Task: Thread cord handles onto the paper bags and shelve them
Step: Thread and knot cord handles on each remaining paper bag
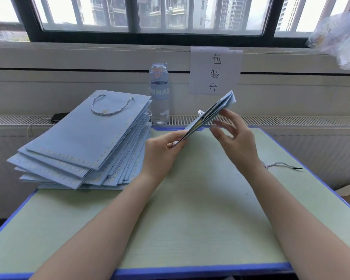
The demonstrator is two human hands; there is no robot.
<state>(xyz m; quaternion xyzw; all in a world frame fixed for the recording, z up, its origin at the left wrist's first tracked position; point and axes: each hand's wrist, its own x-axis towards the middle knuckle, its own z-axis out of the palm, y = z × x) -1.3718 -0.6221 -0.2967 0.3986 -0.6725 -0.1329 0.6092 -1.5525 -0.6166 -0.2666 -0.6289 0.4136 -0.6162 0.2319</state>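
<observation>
The person holds 1 folded bag (pixel 216 110) in the air above the far half of the table (pixel 190 219), turned edge-on to the camera. Its long axis slants from low on the left, near the person, up and away to the right, toward the paper sign (pixel 215 71).

The left hand (pixel 162 152) pinches the bag's low end between curled fingers and thumb, and appears to carry its weight. The right hand (pixel 234 136) sits just right of the bag's middle with its fingers spread and loosely bent. The fingertips (pixel 223 113) are at the bag's underside, but it is not clear whether they actually touch it, and they grip nothing.

A short bit of white cord (pixel 200 112) shows at the bag's upper edge. A loose cord (pixel 281 165) lies flat on the table just beyond the right wrist, running out to the right. It is near the right hand and well away from the left, so picking it up is probably a job for the right hand.

The stack of bags (pixel 85 142) lies at the table's left, beyond the left hand. Its top bag already has a handle.
</observation>
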